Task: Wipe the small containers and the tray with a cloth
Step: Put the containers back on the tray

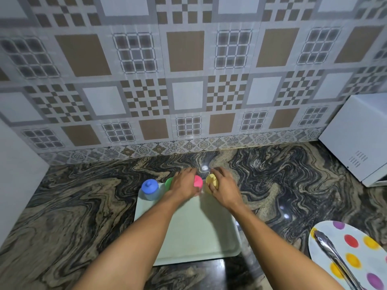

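Observation:
A pale green tray (194, 237) lies on the marbled counter in front of me. Along its far edge stand small containers with coloured lids: blue (150, 189), green (168, 182), pink (198, 181) and yellow (211, 181). My left hand (184, 183) is wrapped around the pink-lidded container and partly hides the green one. My right hand (224, 188) grips the yellow-lidded container from the right. No cloth is visible.
A white appliance (356, 139) stands at the right against the tiled wall. A polka-dot plate (354, 254) with metal tongs (333, 256) lies at the near right. A white surface (18, 181) rises at the left.

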